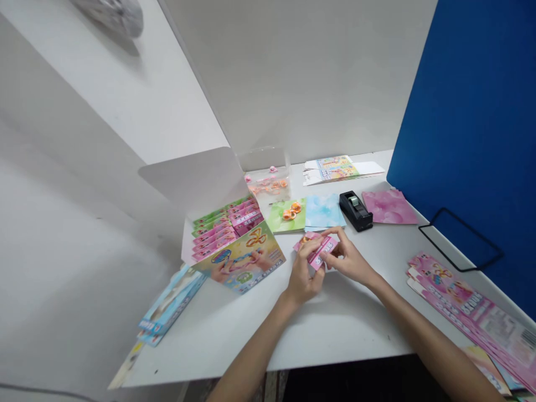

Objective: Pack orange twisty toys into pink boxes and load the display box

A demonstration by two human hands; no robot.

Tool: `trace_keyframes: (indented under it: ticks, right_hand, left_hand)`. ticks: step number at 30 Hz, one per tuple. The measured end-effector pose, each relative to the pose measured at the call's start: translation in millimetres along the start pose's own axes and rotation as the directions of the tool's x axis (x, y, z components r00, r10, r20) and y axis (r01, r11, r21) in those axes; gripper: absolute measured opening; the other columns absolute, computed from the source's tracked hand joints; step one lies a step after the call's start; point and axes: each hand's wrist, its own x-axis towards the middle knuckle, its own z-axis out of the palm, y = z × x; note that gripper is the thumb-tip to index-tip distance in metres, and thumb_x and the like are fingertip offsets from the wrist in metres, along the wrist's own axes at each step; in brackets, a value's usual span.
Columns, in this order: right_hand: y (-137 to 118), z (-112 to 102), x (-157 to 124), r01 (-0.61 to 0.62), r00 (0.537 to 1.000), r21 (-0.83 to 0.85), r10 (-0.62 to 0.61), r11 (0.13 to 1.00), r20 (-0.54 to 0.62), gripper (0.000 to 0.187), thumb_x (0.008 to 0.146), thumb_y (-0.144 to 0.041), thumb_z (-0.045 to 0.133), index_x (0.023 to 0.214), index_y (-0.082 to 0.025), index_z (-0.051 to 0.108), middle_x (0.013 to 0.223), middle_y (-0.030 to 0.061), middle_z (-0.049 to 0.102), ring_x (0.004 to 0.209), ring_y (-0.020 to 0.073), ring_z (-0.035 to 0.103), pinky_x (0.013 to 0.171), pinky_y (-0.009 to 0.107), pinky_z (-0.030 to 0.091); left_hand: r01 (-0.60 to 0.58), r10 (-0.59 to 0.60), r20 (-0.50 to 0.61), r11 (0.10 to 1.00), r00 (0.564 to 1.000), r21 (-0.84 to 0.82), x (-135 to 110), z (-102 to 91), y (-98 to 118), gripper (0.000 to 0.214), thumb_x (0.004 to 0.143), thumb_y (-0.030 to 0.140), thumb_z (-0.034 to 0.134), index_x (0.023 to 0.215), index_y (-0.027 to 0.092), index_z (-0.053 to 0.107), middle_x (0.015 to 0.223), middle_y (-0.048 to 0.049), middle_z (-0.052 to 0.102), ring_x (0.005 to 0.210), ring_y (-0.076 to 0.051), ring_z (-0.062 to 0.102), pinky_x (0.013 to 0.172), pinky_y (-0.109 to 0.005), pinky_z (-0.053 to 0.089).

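1. Gripping a pink packet (325, 249) between left hand (305, 273) and right hand (347, 258), with fingers curled closed around it.
2. Held over the desk (201, 335), at three o'clock from the open display box (247, 261).
3. Surrounded by a tape dispenser (355, 211) at one o'clock and pink cartons (469, 310) at four.

Small carton (328, 246) between left hand (305, 276) and right hand (347, 257); display box (251, 262) left, packets (215, 237) inside; tape dispenser (355, 212) behind to right, beside cards (323, 211).

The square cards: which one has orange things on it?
The green card, left of the blue cards: orange pieces lie on it, none on the blue or pink cards.
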Motion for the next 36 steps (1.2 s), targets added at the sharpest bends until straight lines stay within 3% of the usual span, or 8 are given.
trace_keyframes:
  ticks: [36]
  right_hand:
    - [-3.9,0.7,0.1,0.015,1.0,-0.074,-0.015,0.997,0.002,0.035,0.086,-0.035,0.062,0.113,-0.024,0.042,0.072,-0.0051,0.055,0.056,0.0115,0.055,0.054,0.025,0.046]
  left_hand:
    - [0.013,-0.013,0.009,1.0,1.0,-0.004,1.3,-0.6,1.8,0.049,0.087,0.014,0.049,0.135,0.021,0.04,0.129,-0.0138,0.056,0.126,-0.027,0.052,0.103,-0.053,0.044]
